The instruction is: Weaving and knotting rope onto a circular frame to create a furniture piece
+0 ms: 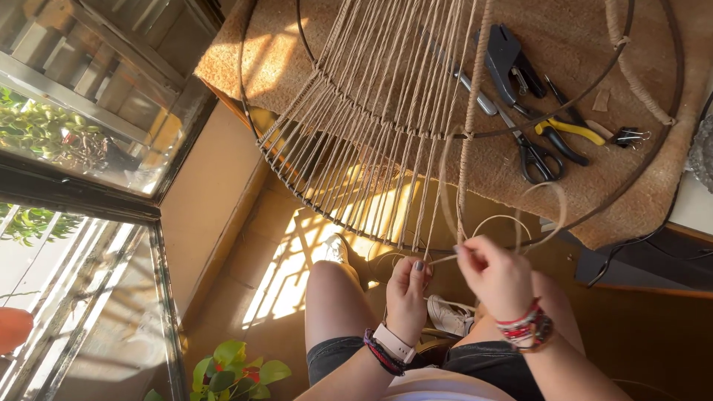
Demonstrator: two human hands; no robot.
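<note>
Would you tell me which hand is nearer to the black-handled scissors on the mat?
Right. The right hand is just below the scissors; the left hand is further to the left, pinching the cord.

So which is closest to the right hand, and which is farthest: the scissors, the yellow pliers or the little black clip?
From the right hand, in the head view:
1. Scissors, straight above the hand on the brown mat.
2. Yellow pliers, a bit higher and to the right.
3. Black clip, farthest out to the right, near the metal hoop.
</note>
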